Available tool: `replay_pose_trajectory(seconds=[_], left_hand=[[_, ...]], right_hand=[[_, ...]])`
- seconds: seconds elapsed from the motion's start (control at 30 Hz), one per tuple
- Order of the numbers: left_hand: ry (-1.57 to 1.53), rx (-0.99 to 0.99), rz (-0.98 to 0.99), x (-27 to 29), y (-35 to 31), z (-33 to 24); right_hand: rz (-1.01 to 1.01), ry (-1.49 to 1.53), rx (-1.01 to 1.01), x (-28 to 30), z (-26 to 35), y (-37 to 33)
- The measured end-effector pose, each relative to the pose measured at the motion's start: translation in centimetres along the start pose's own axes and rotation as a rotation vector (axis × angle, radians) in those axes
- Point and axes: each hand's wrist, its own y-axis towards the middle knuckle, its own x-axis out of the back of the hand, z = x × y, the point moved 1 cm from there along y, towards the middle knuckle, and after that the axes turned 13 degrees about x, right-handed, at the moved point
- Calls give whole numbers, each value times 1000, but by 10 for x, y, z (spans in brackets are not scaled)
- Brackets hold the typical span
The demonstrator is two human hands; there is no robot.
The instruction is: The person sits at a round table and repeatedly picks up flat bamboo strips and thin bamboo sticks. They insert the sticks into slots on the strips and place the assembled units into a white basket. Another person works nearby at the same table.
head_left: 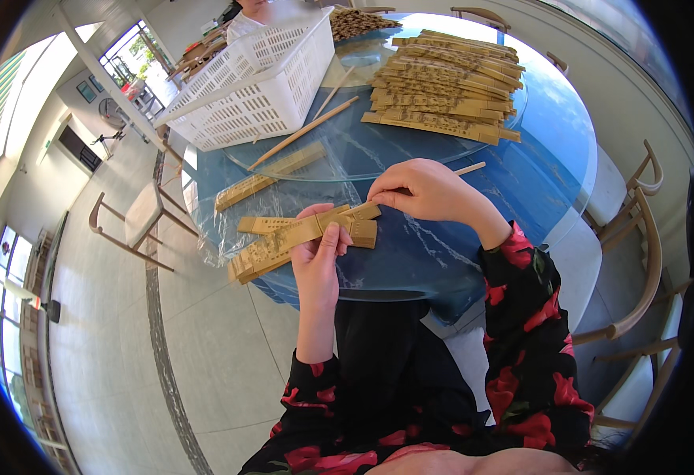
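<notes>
My left hand [318, 252] is closed round a long, flat, gold-brown printed paper sleeve [295, 236], thumb on top. Beneath and beside it, more such sleeves [254, 261] lie crossed at the table's near edge. My right hand [430, 194] pinches at the sleeve's right end. A thin, pale wooden stick [471, 168] shows beyond this hand, in line with the pinch, and appears held in it; the palm hides its middle. How far the stick reaches into the sleeve I cannot tell. A bundle of sleeves [272, 176] rests just beyond my left hand.
On the round blue table [434, 277], a big stack of sleeves [446, 87] stands far right, beside a white plastic basket [260, 99]. Two loose wooden sticks [303, 133] lie near the basket. Behind is a brown heap [359, 24]. Chairs [145, 214] surround the table; a person [248, 17] sits opposite.
</notes>
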Motion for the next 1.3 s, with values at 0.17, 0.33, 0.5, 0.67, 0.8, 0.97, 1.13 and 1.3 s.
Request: replay_pose_trajectory(seconds=[0.17, 0.33, 0.5, 0.67, 0.8, 0.97, 1.13, 1.3], left_hand=[[-10, -7, 27, 1, 0, -1], [106, 52, 77, -3, 2, -2], [-11, -5, 31, 6, 0, -1], [-369, -160, -107, 15, 4, 4], [-439, -237, -202, 19, 2, 5], [-393, -201, -192, 19, 3, 5], [-50, -13, -57, 2, 3, -2], [-98, 1, -45, 6, 2, 1]], right_hand=[[40, 94, -51, -12, 12, 8], [-20, 131, -8, -35, 14, 8], [-6, 138, 8, -40, 16, 12], [30, -169, -60, -14, 7, 1], [-46, -207, -47, -12, -1, -1], [31, -167, -70, -15, -5, -2], [40, 86, -38, -31, 7, 2], [115, 258, -119, -30, 14, 8]])
